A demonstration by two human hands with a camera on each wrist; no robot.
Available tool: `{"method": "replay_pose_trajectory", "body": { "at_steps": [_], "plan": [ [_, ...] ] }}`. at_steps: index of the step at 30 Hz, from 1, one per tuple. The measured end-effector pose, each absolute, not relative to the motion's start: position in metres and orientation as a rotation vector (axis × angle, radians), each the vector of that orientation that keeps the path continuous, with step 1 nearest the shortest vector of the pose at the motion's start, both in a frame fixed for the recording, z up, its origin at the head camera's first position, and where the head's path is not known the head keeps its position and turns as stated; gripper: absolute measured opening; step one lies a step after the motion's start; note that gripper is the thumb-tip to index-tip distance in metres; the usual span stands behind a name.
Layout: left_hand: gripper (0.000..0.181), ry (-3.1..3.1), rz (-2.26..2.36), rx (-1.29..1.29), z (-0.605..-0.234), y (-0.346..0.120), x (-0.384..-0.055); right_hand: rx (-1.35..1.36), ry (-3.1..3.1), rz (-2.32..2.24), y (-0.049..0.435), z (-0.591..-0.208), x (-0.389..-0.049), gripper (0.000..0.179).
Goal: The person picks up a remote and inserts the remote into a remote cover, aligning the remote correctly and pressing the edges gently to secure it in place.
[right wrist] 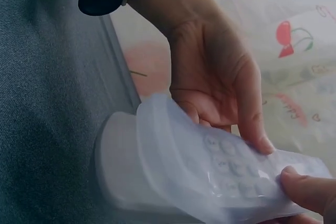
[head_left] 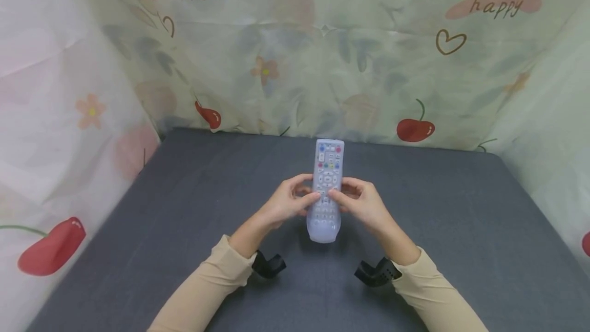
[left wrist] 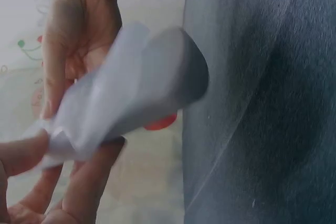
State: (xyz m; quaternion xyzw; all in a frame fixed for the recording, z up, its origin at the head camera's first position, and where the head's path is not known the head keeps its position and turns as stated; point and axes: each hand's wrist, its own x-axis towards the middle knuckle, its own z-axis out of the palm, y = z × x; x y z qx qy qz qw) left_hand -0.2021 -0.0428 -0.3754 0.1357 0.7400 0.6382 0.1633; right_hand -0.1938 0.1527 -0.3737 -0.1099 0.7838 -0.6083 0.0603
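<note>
Both hands hold a white remote control [head_left: 325, 183] in a translucent sleeve, its button side toward the head camera. My left hand [head_left: 289, 200] grips its left edge, thumb on the front and fingers behind. From the other side my right hand [head_left: 366, 201] grips the right edge in the same way, the two thumbs close together over the buttons. The right wrist view shows the loose end of the sleeve [right wrist: 163, 150] standing away from the rounded end of the remote [right wrist: 123, 161]. In the left wrist view the remote [left wrist: 131, 82] is blurred, with fingers around its far part.
A dark grey cloth-covered table [head_left: 184, 219] lies under the hands. Behind it hangs a patterned curtain [head_left: 304, 81] with cherries, hearts and lettering, and similar cloth flanks both sides. Black camera straps [head_left: 375, 273] sit at the wrists, below beige sleeves.
</note>
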Motion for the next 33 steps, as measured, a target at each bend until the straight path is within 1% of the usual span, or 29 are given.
{"method": "replay_pose_trajectory", "body": {
  "at_steps": [5,11,17,20,23,25,27,29,31,33],
  "plan": [
    [0.041,2.142,1.782,0.381,-0.3758,-0.044,-0.2048,-0.41,2.505,-1.798,0.1519,-0.3724,-0.1941,0.036],
    [0.04,2.221,1.797,0.406,-0.3739,-0.0455,-0.2033,-0.565,2.785,-1.666,0.151,-0.3694,-0.195,0.027],
    [0.027,2.259,1.886,0.254,-0.3722,-0.0473,-0.2028,-0.692,2.767,-1.769,0.1542,-0.3691,-0.1958,0.025],
    [0.035,2.172,1.882,0.208,-0.3717,-0.0473,-0.2028,-0.84,2.705,-1.858,0.1552,-0.3715,-0.1951,0.027],
    [0.048,2.019,1.866,0.22,-0.3696,-0.0473,-0.2025,-1.0,2.634,-1.907,0.1543,-0.3735,-0.1942,0.031],
    [0.052,1.934,1.863,0.235,-0.368,-0.0474,-0.2022,-1.083,2.61,-1.907,0.1535,-0.3749,-0.1937,0.031],
    [0.05,1.882,1.878,0.243,-0.3667,-0.0474,-0.2021,-1.145,2.597,-1.891,0.1528,-0.3759,-0.1933,0.029],
    [0.044,1.855,1.897,0.247,-0.3665,-0.0473,-0.2022,-1.184,2.612,-1.854,0.1529,-0.3769,-0.1933,0.029],
    [0.037,1.842,1.917,0.261,-0.3668,-0.0469,-0.2023,-1.206,2.644,-1.816,0.1537,-0.3774,-0.1934,0.03],
    [0.035,1.844,1.938,0.27,-0.3673,-0.0469,-0.202,-1.213,2.672,-1.795,0.1551,-0.377,-0.1935,0.031]
  ]
}}
